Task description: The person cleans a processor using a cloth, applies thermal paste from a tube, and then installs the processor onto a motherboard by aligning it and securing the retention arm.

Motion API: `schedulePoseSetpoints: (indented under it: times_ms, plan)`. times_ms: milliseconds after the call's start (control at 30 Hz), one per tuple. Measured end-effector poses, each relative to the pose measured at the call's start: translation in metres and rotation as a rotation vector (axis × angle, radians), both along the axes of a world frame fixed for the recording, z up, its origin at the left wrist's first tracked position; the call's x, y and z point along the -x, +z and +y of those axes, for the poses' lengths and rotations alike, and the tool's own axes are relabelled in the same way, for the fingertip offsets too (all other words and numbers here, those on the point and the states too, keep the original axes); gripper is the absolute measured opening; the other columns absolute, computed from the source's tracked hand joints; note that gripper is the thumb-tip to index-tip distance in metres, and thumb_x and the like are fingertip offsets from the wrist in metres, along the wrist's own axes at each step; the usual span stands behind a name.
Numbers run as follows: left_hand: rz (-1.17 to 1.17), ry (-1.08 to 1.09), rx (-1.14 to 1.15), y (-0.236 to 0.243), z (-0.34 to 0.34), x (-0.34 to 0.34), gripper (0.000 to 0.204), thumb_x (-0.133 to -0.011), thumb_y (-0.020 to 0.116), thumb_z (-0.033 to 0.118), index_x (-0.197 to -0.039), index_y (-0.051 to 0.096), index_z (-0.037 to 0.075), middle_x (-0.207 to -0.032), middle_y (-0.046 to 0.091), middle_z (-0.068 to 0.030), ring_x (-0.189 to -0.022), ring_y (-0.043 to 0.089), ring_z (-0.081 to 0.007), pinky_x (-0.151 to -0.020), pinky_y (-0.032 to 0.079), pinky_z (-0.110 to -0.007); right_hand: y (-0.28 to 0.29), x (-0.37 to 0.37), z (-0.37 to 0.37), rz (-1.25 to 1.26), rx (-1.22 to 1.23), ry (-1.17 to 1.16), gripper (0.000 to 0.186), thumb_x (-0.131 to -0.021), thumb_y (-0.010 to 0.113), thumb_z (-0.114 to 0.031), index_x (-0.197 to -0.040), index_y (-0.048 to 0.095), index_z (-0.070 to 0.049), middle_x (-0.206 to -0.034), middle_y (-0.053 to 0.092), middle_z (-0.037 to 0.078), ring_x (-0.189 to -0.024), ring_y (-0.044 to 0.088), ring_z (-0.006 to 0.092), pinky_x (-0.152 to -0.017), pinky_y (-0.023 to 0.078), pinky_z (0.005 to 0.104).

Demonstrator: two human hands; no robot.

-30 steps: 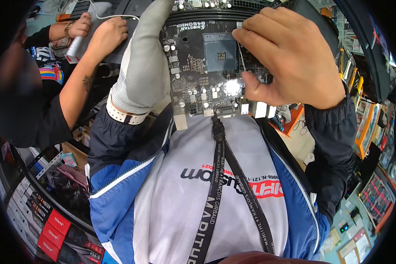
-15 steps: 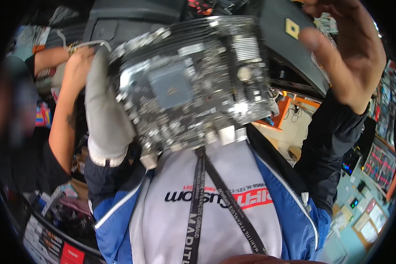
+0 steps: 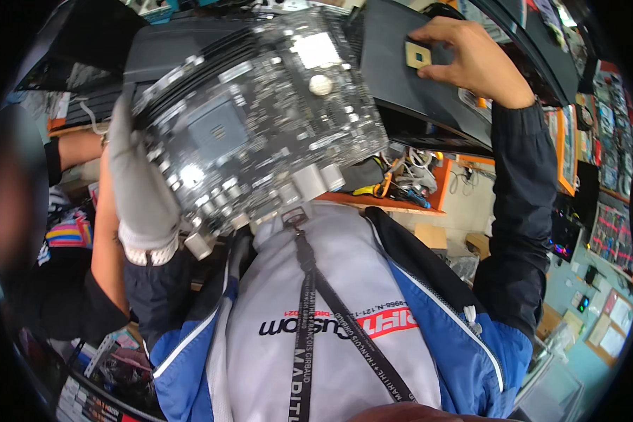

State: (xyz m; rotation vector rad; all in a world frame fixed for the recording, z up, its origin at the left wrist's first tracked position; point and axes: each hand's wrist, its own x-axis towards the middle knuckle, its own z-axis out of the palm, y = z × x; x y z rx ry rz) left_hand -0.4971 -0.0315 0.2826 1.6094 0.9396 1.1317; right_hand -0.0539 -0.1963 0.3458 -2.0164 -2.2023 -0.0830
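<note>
My left hand (image 3: 142,176), in a grey glove, grips the left edge of a black motherboard (image 3: 274,116). Its fingers are partly hidden by the board, which is tilted with its component side up. A grey square CPU socket (image 3: 218,132) shows on the board, and silver port housings line its near edge. To the right, my bare right hand (image 3: 465,58) has thumb and forefinger closed on opposite edges of a small gold-coloured processor (image 3: 418,56) with a dark square centre. Behind the processor is the flat top of a black case (image 3: 393,91).
At my left, another person's bare arm (image 3: 105,211) reaches forward. An orange-edged drawer or tray (image 3: 439,186) with cables and tools lies beyond my chest. Small boxes (image 3: 430,238) stand lower down. A lanyard (image 3: 304,281) hangs over my shirt.
The motherboard has shifted left in view along with my left hand. My right hand, earlier apart from the processor with fingers spread, now has its fingertips at the processor's edges.
</note>
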Motion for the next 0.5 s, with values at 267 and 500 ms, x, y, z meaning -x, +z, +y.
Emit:
schedulePoseSetpoints:
  times_ms: [267, 500]
  plan:
    - [-0.448, -0.083, 0.482, 0.025, 0.005, -0.044, 0.051, -0.119, 0.041, 0.026, -0.163, 0.044, -0.002, -0.163, 0.051, -0.0162, -0.147, 0.052, -0.0227, -0.128, 0.037, -0.038, 0.003, 0.013, 0.018, 0.125, 0.081, -0.059, 0.041, -0.073, 0.089, -0.012, -0.11, 0.076, 0.001, -0.092, 0.073, 0.014, -0.084, 0.071, 0.027, -0.081, 0.058, 0.0385]
    - [-0.251, -0.233, 0.171, 0.013, 0.021, -0.08, 0.049, -0.118, 0.04, 0.019, -0.162, 0.042, -0.003, -0.163, 0.05, -0.0159, -0.146, 0.052, -0.0241, -0.126, 0.041, -0.039, 0.011, -0.01, -0.022, 1.558, -0.177, 0.294, 0.059, -0.075, 0.095, -0.01, -0.125, 0.066, -0.001, -0.117, 0.071, 0.013, -0.102, 0.07, 0.0234, -0.09, 0.055, 0.0358]
